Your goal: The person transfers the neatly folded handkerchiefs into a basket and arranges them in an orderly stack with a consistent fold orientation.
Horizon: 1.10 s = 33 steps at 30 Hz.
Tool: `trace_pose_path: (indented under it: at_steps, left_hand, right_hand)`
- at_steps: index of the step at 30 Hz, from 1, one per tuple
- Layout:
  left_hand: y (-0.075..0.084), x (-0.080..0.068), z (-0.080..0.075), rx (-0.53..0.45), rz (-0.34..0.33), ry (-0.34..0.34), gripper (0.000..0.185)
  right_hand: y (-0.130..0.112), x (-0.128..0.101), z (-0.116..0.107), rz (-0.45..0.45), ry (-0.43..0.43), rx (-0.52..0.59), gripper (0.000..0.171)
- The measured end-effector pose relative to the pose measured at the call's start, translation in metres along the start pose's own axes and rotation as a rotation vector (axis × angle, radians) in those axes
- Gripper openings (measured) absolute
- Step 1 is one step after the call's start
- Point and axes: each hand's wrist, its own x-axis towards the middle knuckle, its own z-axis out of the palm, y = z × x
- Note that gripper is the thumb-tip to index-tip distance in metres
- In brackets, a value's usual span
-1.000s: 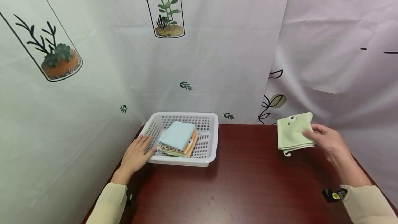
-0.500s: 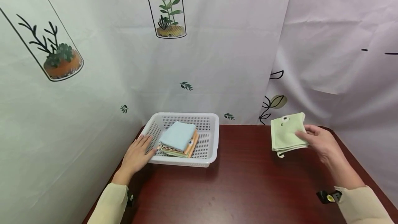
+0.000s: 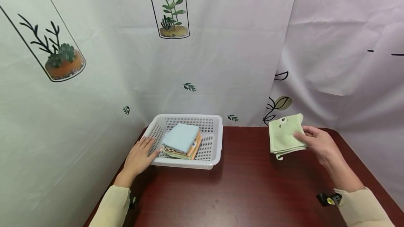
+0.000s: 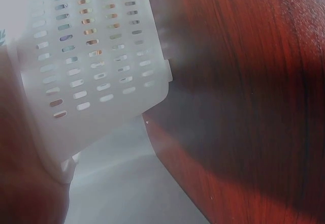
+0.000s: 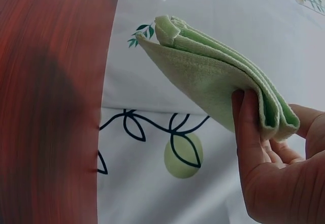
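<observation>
My right hand point(image 3: 320, 144) pinches a folded light green towel point(image 3: 285, 134) by its right edge, thumb on the near face. The towel has a small eye design and a hanging loop at its lower corner. It is held above the right side of the table, and its folded layers show in the right wrist view point(image 5: 203, 71). My left hand point(image 3: 139, 157) rests with extended fingers on the left rim of a white plastic basket point(image 3: 189, 163). Inside the basket lies a stack of folded cloths, a light blue towel point(image 3: 180, 137) on top, with orange and green ones beneath.
The dark red-brown table point(image 3: 246, 185) lies under the basket and both arms. A pale fabric backdrop point(image 3: 227, 66) printed with plants stands behind it and along the left and right sides. Table surface separates the basket from the green towel.
My right hand has carried the green towel leftward over the table, toward the basket. My left hand and the basket have stayed in place.
</observation>
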Motion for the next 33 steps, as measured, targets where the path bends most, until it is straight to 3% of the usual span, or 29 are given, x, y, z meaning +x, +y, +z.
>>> trace_pose_path:
  at_steps: [7,13,19,28,33]
  left_hand:
    - [0.000,0.000,0.001,-0.001,-0.001,0.007,0.066]
    - [-0.001,0.000,0.001,-0.008,-0.001,0.006,0.066]
    - [0.000,-0.001,0.001,-0.010,-0.003,0.004,0.066]
    - [0.000,-0.001,0.002,-0.013,0.004,0.007,0.065]
    - [-0.001,0.000,0.002,-0.014,0.010,0.016,0.065]
  right_hand:
    - [-0.005,0.000,0.009,-0.033,-0.025,0.059,0.025]
    - [-0.008,0.002,0.018,-0.041,-0.032,0.001,0.016]
    - [-0.013,0.005,0.028,-0.046,-0.045,-0.045,0.046]
    - [-0.023,0.005,0.044,-0.050,-0.085,0.088,0.014]
    - [-0.028,0.007,0.053,-0.054,-0.078,0.047,0.027]
